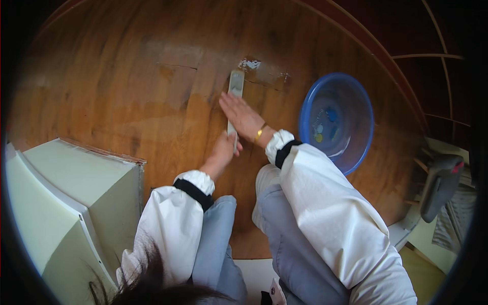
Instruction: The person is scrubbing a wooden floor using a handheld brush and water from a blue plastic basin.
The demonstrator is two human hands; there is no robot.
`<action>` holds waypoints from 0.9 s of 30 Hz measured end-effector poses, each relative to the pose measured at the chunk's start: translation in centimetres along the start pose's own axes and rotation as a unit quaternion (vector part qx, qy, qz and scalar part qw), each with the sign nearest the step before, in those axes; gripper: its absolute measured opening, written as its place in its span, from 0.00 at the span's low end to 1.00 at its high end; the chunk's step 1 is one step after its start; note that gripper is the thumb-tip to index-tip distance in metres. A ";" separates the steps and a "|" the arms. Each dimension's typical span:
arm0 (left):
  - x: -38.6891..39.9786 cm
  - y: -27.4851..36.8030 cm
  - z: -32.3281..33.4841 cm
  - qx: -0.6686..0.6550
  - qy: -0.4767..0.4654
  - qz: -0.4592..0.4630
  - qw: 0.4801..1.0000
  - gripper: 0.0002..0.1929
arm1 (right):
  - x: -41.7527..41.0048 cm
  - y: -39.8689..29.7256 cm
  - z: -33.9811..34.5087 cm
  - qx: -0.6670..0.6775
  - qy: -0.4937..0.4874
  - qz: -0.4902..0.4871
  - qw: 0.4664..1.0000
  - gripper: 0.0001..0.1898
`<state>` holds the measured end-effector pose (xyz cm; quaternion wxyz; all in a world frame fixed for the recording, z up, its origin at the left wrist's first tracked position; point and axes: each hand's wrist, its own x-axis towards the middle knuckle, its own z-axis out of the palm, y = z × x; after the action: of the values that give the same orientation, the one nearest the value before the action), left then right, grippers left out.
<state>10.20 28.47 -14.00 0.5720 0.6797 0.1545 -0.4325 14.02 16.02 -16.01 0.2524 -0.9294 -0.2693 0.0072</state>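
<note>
A long, narrow, pale bar-shaped tool (236,81), with a rounded far end and a grey inset on top, lies low over the wet wooden floor; its exact kind is unclear. My left hand (223,150) grips its near end, thumb on top and fingers curled around the side. Across the bar's middle, my right hand (244,118) rests palm down with fingers stretched out; whatever is beneath the palm is hidden. Just beyond the far end, a small puddle (249,64) reflects the light. To the right of my right hand stands a blue plastic basin (305,110) with printed figures inside.
A pale cabinet-like box (82,164) with worn edges stands at left. Dark red panelling (411,26) curves along the upper right. At the right rim is a grey padded object (440,187). Wooden floorboards (126,76) show cracks and damp patches. My knees flank the near floor.
</note>
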 end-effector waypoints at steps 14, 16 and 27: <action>-0.1 0.6 -1.7 -0.091 0.037 -0.014 0.995 0.10 | 2.2 -0.9 0.8 -0.013 0.003 -0.014 1.000 0.27; -0.3 0.7 -2.4 -0.063 0.064 -0.008 0.996 0.10 | 3.3 -1.5 1.3 -0.032 0.042 0.066 0.996 0.27; -0.9 -0.6 -2.5 -0.172 0.071 -0.018 0.982 0.12 | 4.3 -1.5 1.9 -0.012 -0.016 -0.064 0.998 0.24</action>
<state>10.34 31.17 -13.78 0.6601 0.5972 0.2788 -0.3605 16.69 20.17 -16.48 0.2365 -0.9131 -0.3320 0.0028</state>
